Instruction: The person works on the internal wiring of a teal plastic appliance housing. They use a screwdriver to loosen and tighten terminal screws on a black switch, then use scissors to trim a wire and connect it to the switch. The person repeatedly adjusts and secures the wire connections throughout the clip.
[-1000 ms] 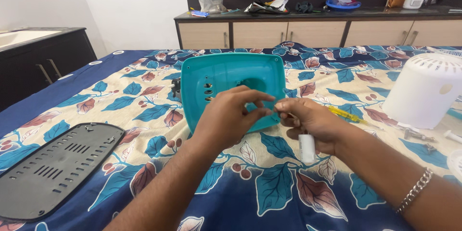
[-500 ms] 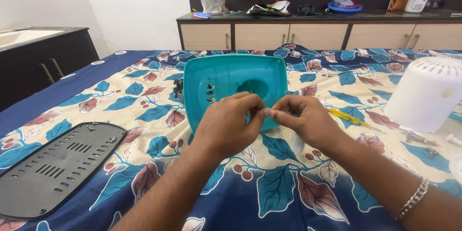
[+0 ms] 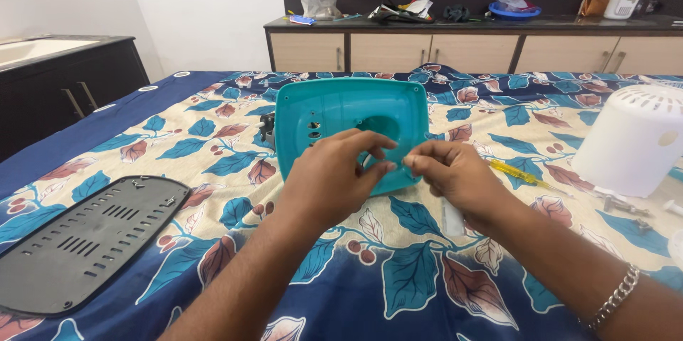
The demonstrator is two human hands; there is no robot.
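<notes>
My left hand (image 3: pixel 334 181) and right hand (image 3: pixel 448 177) have drawn together since a second ago, fingertips now nearly touching in front of the teal square plastic housing (image 3: pixel 348 117), which stands tilted on the leaf-patterned bedsheet (image 3: pixel 427 270). Both pinch something too small to make out. The white piece my right hand covered earlier is hidden, so fine fingertip work seems underway.

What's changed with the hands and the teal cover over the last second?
The right hand rose off the bedspread and closed in on the left hand; their fingertips now meet in front of the teal cover. Whether they pinch anything is too small to tell. The white piece under the right hand a second ago is now barely visible. The cover, black grille and white housing stayed put.
</notes>
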